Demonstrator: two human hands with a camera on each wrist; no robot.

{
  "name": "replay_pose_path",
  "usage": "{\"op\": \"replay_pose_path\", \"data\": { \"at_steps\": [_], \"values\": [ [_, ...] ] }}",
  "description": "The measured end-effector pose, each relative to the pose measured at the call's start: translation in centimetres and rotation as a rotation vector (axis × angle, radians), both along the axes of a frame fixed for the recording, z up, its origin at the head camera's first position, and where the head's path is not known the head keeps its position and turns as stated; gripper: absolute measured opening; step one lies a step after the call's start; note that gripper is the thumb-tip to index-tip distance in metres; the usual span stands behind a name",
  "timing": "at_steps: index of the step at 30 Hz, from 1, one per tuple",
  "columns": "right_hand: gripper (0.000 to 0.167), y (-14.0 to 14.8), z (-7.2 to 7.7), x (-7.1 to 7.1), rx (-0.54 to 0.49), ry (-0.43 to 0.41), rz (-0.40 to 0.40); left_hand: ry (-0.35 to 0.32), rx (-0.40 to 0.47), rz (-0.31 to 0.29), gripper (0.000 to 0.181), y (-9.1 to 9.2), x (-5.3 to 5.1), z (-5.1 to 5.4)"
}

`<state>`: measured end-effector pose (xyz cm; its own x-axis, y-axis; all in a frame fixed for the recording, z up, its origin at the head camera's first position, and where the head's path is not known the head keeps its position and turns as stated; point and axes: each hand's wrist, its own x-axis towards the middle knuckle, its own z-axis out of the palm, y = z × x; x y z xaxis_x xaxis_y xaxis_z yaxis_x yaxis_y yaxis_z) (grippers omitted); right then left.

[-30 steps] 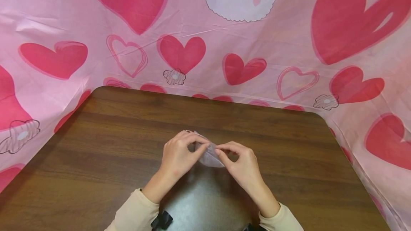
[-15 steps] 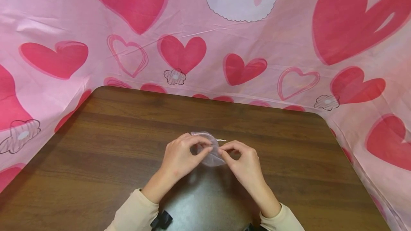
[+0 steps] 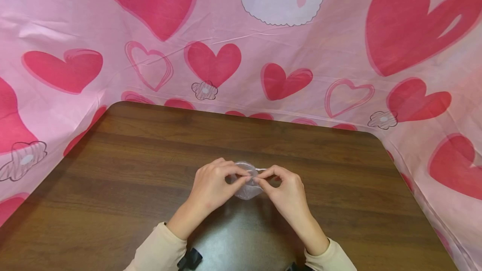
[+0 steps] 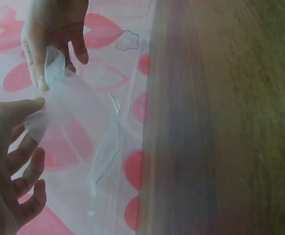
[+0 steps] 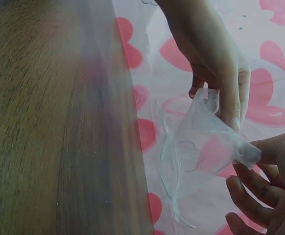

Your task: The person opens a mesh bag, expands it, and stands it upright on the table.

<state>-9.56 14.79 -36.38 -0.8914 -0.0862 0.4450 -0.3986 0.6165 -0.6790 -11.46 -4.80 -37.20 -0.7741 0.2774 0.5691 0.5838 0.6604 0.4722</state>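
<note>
A small, sheer white organza drawstring bag [image 3: 246,193] is held up between both hands, above the table. My left hand [image 3: 215,183] pinches one part of its edge between thumb and index finger. Close beside it, my right hand [image 3: 285,189] pinches another part the same way, the fingertips of the two hands nearly meeting. In the left wrist view the bag [image 4: 79,112] spreads out, with a thin white cord [image 4: 117,129] along its far end. The right wrist view shows the cord [image 5: 166,169] hanging loose there too. The bag looks flat, with nothing visible inside.
A dark brown wooden table [image 3: 150,179] lies under the hands. Pink cloth [image 3: 226,20] printed with red hearts closes off its back and sides. A black strap piece [image 3: 190,258] sits by the left sleeve.
The bag has shifted slightly toward me and turned, and its white cord now shows beside the right fingers. The two hands' fingertips have come closer together.
</note>
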Motion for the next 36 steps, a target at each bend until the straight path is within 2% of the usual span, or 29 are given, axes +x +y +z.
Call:
{"op": "replay_pose_path", "data": {
  "at_steps": [5, 11, 16, 21, 26, 32, 36],
  "values": [
    [0.019, -0.08, 0.11, 0.00, -0.008, -0.009, -0.001, -0.012, -0.005, 0.014, 0.010, 0.05, -0.03, 0.07],
    [0.018, -0.23, 0.08, 0.07, -0.026, -0.004, 0.046, -0.045, -0.011, 0.095, 0.014, 0.01, 0.09, 0.15],
    [0.023, -0.36, -0.05, 0.15, 0.002, -0.008, 0.065, -0.070, 0.038, 0.133, 0.014, -0.08, 0.14, 0.21],
    [0.024, -0.39, -0.08, 0.19, 0.046, -0.008, 0.049, -0.083, 0.084, 0.124, 0.014, -0.02, 0.14, 0.24],
    [0.012, -0.39, -0.02, 0.10, 0.045, 0.016, 0.025, -0.111, 0.104, 0.107, 0.016, 0.13, 0.18, 0.30],
    [0.010, -0.31, 0.04, 0.04, 0.051, 0.034, -0.030, -0.106, 0.065, 0.067, 0.015, 0.19, 0.19, 0.25],
    [0.012, -0.26, -0.01, 0.13, 0.071, 0.045, -0.038, -0.112, 0.042, 0.036, 0.017, 0.25, 0.28, 0.15]
  ]
}}
